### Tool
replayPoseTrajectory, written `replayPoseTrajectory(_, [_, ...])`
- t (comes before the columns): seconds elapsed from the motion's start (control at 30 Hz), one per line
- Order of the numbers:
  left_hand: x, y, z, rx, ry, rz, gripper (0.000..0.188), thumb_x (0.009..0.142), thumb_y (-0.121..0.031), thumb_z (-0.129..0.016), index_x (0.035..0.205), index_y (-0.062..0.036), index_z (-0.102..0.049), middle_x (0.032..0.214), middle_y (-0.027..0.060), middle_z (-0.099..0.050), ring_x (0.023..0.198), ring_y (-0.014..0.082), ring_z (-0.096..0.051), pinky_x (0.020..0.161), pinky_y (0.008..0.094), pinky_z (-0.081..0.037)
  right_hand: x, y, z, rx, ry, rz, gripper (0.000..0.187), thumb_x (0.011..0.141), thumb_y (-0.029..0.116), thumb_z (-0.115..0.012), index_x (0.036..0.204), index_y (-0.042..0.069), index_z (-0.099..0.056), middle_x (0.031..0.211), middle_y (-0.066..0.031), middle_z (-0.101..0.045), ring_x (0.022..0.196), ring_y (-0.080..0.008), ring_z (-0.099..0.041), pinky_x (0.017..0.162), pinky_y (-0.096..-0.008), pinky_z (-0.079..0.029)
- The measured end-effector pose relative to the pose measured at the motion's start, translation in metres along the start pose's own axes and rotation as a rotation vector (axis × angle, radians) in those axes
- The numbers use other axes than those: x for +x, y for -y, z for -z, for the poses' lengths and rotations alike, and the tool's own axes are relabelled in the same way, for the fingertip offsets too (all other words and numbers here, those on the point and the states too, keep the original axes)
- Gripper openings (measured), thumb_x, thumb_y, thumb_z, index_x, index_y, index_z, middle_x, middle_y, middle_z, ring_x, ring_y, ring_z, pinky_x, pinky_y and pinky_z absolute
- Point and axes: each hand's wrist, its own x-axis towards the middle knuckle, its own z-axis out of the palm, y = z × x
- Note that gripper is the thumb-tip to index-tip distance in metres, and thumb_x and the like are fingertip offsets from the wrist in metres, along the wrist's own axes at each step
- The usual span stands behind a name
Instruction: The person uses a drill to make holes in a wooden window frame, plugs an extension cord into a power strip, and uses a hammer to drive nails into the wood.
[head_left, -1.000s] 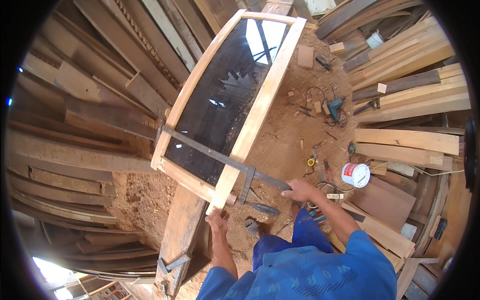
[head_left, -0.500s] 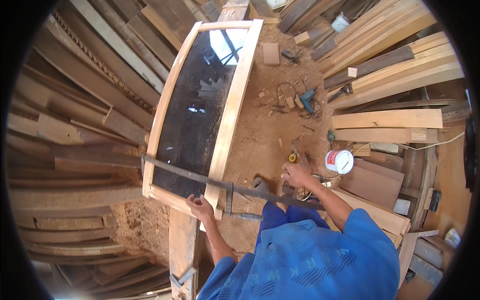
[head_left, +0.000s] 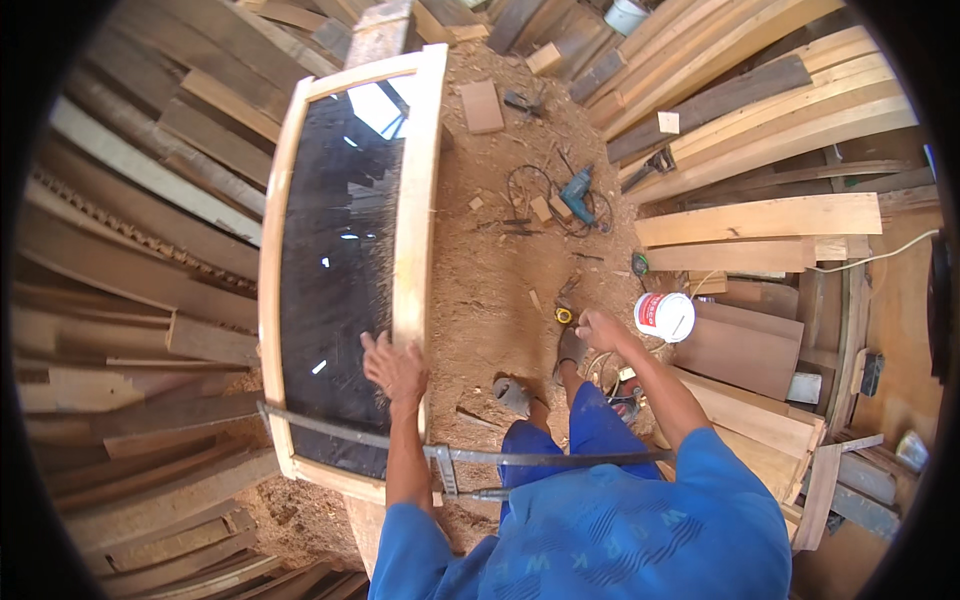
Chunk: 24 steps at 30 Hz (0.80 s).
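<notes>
A long pale wooden frame (head_left: 412,230) holds a dark glossy panel (head_left: 335,230) and lies to my left. Across its near end runs a metal bar clamp (head_left: 560,460), with a sliding jaw and screw handle just outside the right rail. My left hand (head_left: 396,372) is open, fingers spread over the panel's right edge and the inner side of that rail; whether it presses down I cannot tell. My right hand (head_left: 603,331) hangs apart from the frame with its fingers curled closed. What it holds, if anything, is hidden.
Sawdust covers the floor (head_left: 480,300). Beyond my right hand lie a yellow tape measure (head_left: 563,315) and a teal corded drill (head_left: 576,192). A white bucket (head_left: 665,317) stands at right near stacked boards (head_left: 760,220). More planks (head_left: 130,290) fill the left side.
My left hand has moved from the frame's near corner forward onto the panel's edge and spread its fingers. The view has shifted, and my legs have stepped apart. My right hand remains curled.
</notes>
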Motion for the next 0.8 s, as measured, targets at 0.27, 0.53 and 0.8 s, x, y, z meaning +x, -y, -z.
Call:
replayPoseTrajectory(0.27, [-0.009, 0.032, 0.000, 0.080, -0.090, -0.165, 0.084, 0.098, -0.068, -0.032, 0.152, -0.0044, -0.020, 0.163, 0.0265, -0.009, 0.144, 0.0420, -0.021, 0.115, 0.0596, -0.018, 0.179, -0.160, -0.029, -0.180, 0.113, 0.047, 0.035, 0.085, 0.029, -0.060, 0.101, -0.001, -0.069, 0.101, -0.0303, -0.068, 0.097, -0.0451, -0.066, 0.085, -0.0504, -0.052])
replayPoseTrajectory(0.53, [-0.009, -0.041, -0.015, 0.343, 0.145, 0.004, 0.111, 0.078, -0.021, -0.079, 0.159, -0.0009, -0.006, 0.163, 0.0270, -0.010, 0.150, 0.0428, -0.017, 0.123, 0.0560, -0.018, 0.270, -0.207, -0.043, -0.373, 0.118, -0.275, 0.051, 0.085, 0.031, -0.068, 0.130, 0.006, -0.060, 0.140, -0.0226, -0.053, 0.125, -0.0445, -0.053, 0.103, -0.0553, -0.045])
replayPoseTrajectory(0.8, [-0.012, -0.033, -0.018, 0.208, 0.172, 0.143, 0.105, 0.076, -0.001, -0.063, 0.161, -0.0073, -0.001, 0.165, 0.0265, -0.007, 0.153, 0.0439, -0.006, 0.125, 0.0539, -0.012, 0.388, -0.238, -0.054, -0.473, 0.152, -0.231, 0.058, 0.088, 0.032, -0.069, 0.139, 0.008, -0.054, 0.148, -0.0198, -0.046, 0.134, -0.0404, -0.047, 0.107, -0.0575, -0.042])
